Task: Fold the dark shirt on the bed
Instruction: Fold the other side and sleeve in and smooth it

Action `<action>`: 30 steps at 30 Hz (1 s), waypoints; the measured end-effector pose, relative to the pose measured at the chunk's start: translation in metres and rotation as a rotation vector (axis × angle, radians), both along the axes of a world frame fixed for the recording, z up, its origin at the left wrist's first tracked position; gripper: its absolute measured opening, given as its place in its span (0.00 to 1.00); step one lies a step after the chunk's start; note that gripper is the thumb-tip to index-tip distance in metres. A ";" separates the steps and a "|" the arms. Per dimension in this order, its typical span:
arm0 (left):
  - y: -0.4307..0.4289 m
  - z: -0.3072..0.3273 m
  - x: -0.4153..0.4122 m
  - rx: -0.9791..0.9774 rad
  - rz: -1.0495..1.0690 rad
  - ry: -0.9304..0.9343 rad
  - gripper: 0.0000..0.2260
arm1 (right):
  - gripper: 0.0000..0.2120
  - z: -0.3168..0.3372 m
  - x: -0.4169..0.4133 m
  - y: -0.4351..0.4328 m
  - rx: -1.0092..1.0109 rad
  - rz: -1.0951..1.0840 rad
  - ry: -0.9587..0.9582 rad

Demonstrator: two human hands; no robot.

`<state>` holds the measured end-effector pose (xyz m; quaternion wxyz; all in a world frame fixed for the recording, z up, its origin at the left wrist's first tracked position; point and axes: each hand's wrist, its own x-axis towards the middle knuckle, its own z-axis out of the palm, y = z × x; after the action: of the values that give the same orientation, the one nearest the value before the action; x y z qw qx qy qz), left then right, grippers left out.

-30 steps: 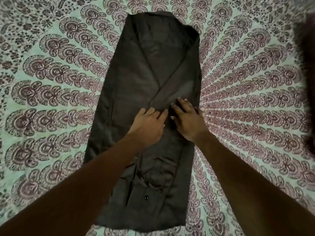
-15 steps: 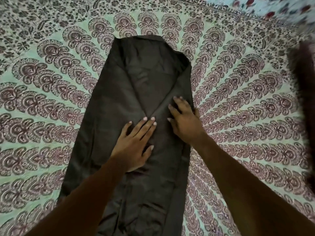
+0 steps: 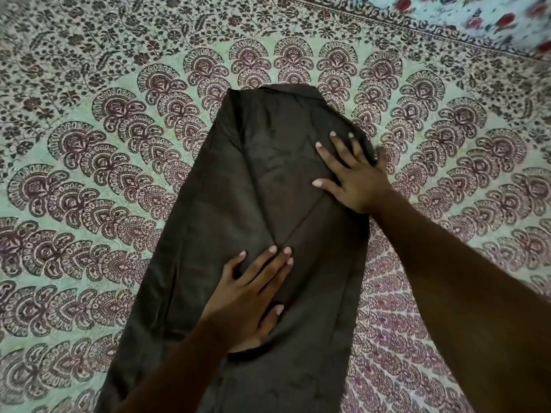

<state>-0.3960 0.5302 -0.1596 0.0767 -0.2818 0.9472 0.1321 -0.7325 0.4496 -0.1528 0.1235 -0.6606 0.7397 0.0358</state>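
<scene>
dark shirt (image 3: 238, 204) lies on bed (image 3: 89, 144) as narrow strip, sides folded in. right hand (image 3: 354, 177) slid up to far right edge; left hand (image 3: 247, 299) stays mid-strip. fingers of both flat, pressing, gripping nothing. likely smoothing; crosswise fold pending.

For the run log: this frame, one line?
dark shirt: narrow strip on bedspread | left hand: flat, mid-shirt | right hand: flat, far right edge

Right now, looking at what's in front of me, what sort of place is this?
Probably a bedroom, on a bed: a patterned bedspread covers the whole surface, a floral cloth shows at the far right corner, and a dark shirt lies flat under the left hand and right hand.
</scene>
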 end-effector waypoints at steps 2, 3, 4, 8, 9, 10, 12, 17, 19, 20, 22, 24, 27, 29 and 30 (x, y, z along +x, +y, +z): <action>0.000 -0.001 0.001 0.001 -0.005 0.010 0.37 | 0.37 0.002 -0.011 -0.016 -0.004 0.002 0.012; 0.000 -0.001 0.001 0.004 -0.004 0.011 0.37 | 0.36 0.002 -0.017 -0.023 -0.004 0.011 0.018; 0.000 -0.001 0.001 0.008 -0.002 0.008 0.38 | 0.35 0.003 -0.022 -0.030 0.005 0.021 0.019; 0.000 0.000 0.000 0.019 -0.002 0.002 0.38 | 0.33 0.006 -0.030 -0.046 0.055 0.010 0.006; 0.000 0.000 0.000 0.023 -0.002 0.005 0.38 | 0.33 0.008 -0.028 -0.046 0.043 -0.015 0.005; -0.001 0.000 0.000 0.027 -0.001 0.008 0.37 | 0.32 0.009 -0.026 -0.044 0.013 -0.056 -0.001; -0.001 0.001 0.000 0.038 0.005 0.009 0.38 | 0.31 0.013 -0.015 -0.034 -0.122 -0.197 -0.031; 0.000 0.002 0.000 0.045 0.012 0.017 0.38 | 0.22 0.014 0.015 0.008 -0.464 -0.691 -0.110; -0.001 0.002 0.000 0.046 0.014 0.018 0.38 | 0.20 0.011 0.010 0.009 -0.489 -0.817 -0.257; -0.001 0.001 0.001 0.051 0.016 0.018 0.38 | 0.19 0.011 0.006 0.005 -0.488 -0.853 -0.339; -0.001 0.002 0.000 0.054 0.020 0.024 0.38 | 0.18 0.015 -0.003 -0.009 -0.458 -0.904 -0.427; -0.001 0.002 0.000 0.053 0.024 0.030 0.38 | 0.17 0.020 -0.008 -0.025 -0.456 -0.943 -0.473; -0.001 0.002 0.000 0.054 0.024 0.032 0.38 | 0.13 0.030 -0.013 -0.044 -0.470 -0.992 -0.542; -0.001 0.002 0.001 0.055 0.026 0.033 0.38 | 0.15 0.034 -0.018 -0.053 -0.493 -1.065 -0.596; -0.001 0.001 0.001 0.054 0.025 0.038 0.38 | 0.16 0.035 -0.019 -0.056 -0.519 -1.096 -0.641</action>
<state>-0.3951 0.5289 -0.1584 0.0646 -0.2890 0.9410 0.1638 -0.7514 0.3933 -0.1179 0.1742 -0.1769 0.8788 -0.4074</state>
